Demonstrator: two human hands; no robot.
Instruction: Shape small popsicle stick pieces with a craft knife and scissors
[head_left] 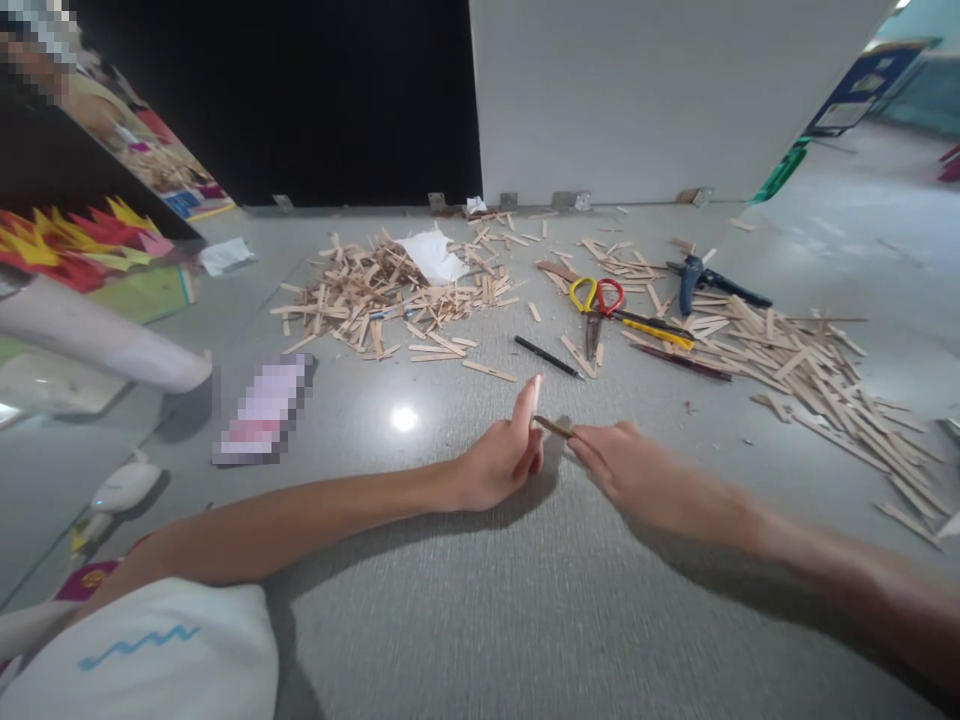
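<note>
Near the middle of the table, my left hand is closed around a thin, pale wooden stick, which stands nearly upright along the fingers. My right hand, slightly blurred, pinches a narrow brownish strip. The strip's tip meets or nearly meets the stick; its exact kind is unclear. Just beyond my hands lie a black pen and scissors with one yellow and one red handle loop.
Loose wooden sticks form one pile at the back left and another at the right. Blue-handled pliers rest behind the right pile. A phone lies left, near a white glue gun. A black-and-white partition stands behind.
</note>
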